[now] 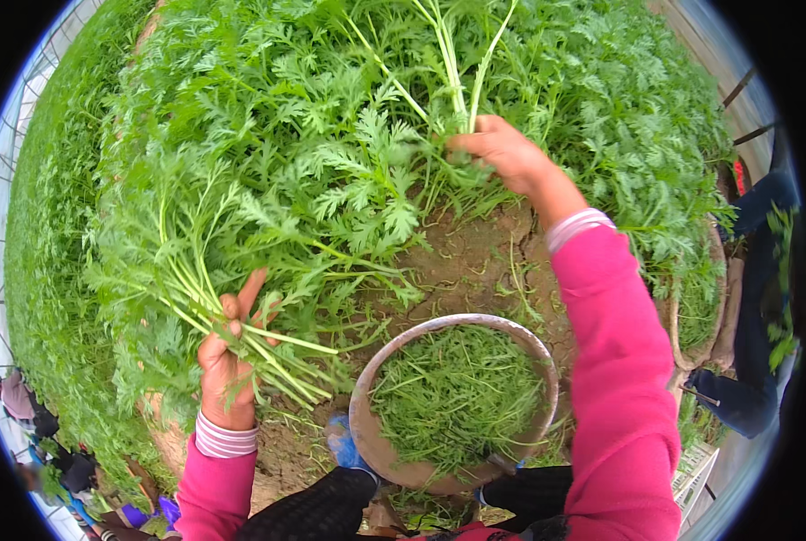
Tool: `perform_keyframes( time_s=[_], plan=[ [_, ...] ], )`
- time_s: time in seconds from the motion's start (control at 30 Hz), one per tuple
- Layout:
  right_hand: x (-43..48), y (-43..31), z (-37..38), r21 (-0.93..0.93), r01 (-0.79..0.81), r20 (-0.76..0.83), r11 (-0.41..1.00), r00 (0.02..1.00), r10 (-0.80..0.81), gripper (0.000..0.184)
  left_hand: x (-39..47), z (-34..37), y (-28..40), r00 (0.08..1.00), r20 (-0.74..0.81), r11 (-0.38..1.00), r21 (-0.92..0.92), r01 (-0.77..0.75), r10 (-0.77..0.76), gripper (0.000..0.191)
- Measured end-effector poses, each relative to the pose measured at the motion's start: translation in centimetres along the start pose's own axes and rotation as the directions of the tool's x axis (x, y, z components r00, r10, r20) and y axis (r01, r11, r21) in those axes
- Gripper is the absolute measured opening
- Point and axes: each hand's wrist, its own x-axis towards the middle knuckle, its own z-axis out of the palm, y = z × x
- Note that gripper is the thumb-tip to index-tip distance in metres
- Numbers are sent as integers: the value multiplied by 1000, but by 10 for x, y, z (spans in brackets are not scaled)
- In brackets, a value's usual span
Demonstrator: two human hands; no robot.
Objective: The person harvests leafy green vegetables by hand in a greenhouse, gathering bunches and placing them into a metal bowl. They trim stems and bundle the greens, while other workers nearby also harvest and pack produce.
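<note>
My left hand (230,351), at the lower left, is closed around a bunch of leafy green stems (288,365); their bare pale ends point right and their leaves fan to the upper left. At the upper centre, my right hand (494,152) grips several pale stems (452,74) that rise above the fingers, with leaves below and beside it. Its fingertips are partly hidden by foliage. Between my legs and the plants stands a round tub (362,412) holding a heap of loose green leaves and stems (457,399).
Dense feathery-leaved plants (254,128) grow ahead and to both sides. Bare cracked soil (470,257) lies beyond the tub. Another person's dark-clad legs (748,399) are at the right, near another container of greens (697,318) and a white crate (694,473). More people are at the lower left.
</note>
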Motion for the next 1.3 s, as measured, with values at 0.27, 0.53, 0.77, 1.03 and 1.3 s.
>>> perform_keyframes(
  time_s=[0.27,0.53,0.77,1.03,1.3],
  plan=[
    [-204,-118,-11,621,-89,457,779,849,-267,40,-51,41,12,987,163,943,-328,48,7,16],
    [-343,-131,119,53,121,480,991,867,-132,25,-141,65,22,965,259,996,-69,57,-38,64],
    [-317,-40,221,-614,439,526,656,847,-76,23,-174,51,-3,991,133,999,-25,-28,31,78],
    [-225,6,160,-324,178,620,929,782,67,50,-130,12,-5,996,-60,995,85,-53,59,43],
    [-66,120,82,-778,-202,-306,595,949,-78,25,-108,-15,-1,971,-186,973,203,-112,150,38]
  ],
)
